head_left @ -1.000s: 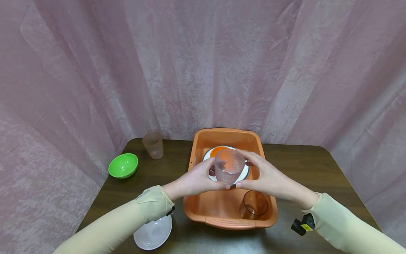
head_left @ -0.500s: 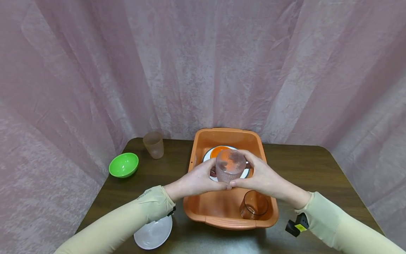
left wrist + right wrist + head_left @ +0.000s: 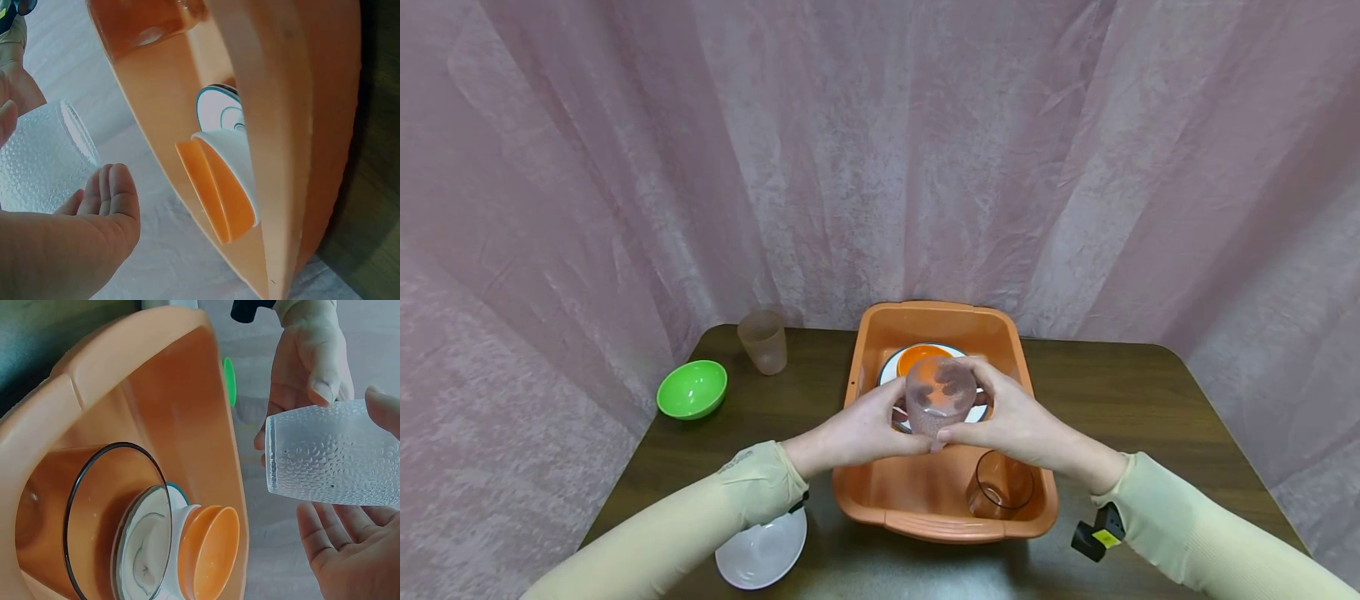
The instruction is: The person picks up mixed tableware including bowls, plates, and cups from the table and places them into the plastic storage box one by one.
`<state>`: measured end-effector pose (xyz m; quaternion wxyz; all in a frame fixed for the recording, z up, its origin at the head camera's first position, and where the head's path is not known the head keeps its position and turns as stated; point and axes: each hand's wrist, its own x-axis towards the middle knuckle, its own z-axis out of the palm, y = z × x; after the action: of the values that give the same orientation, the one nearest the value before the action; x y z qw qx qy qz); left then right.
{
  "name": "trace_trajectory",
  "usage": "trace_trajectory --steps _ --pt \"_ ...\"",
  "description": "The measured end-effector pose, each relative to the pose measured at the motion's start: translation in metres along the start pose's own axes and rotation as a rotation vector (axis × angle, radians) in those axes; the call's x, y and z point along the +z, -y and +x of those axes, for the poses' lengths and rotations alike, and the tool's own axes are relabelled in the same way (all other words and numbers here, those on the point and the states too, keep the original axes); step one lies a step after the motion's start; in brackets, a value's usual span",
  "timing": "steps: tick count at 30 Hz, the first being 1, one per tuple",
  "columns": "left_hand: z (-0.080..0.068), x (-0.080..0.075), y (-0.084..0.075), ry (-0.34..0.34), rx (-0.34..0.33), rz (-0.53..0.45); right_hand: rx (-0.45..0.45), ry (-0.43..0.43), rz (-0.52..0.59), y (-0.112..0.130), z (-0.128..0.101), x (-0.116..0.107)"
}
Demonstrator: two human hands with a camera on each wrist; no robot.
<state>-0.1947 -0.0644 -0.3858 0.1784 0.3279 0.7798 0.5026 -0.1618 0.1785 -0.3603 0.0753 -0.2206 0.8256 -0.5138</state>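
While a bumpy clear cup is held up in the middle of the frame, it is gripped from both sides. The left hand is curled on its left side, and the right hand is curled on its right side. The cup is kept above an orange tub on the dark surface. In the tub, a white plate, an orange bowl and a brown glass are seen. At the left, a green bowl and a pale cup are placed. A white bowl is set at the lower left.
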Motion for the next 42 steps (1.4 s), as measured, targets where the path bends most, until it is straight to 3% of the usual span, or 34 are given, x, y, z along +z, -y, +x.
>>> trace_trajectory --steps 3,11,22,30,38,42 --pt "-0.003 -0.003 0.002 0.020 0.016 0.046 0.015 0.014 -0.005 -0.001 0.000 0.000" --pt "-0.026 -0.017 0.005 0.027 -0.069 0.462 0.072 0.020 -0.038 -0.006 -0.001 -0.001" --pt "-0.062 -0.029 0.008 0.111 0.063 0.815 0.067 0.036 -0.042 -0.015 0.002 -0.003" --pt "-0.082 -0.033 0.009 0.140 0.039 0.848 0.087 0.120 0.012 -0.022 0.008 0.007" --pt "-0.095 -0.040 0.015 0.136 0.006 0.845 0.086 0.271 0.009 -0.022 0.018 0.026" --pt "-0.099 -0.045 0.018 0.125 0.023 0.925 0.080 0.356 -0.035 -0.021 0.023 0.035"
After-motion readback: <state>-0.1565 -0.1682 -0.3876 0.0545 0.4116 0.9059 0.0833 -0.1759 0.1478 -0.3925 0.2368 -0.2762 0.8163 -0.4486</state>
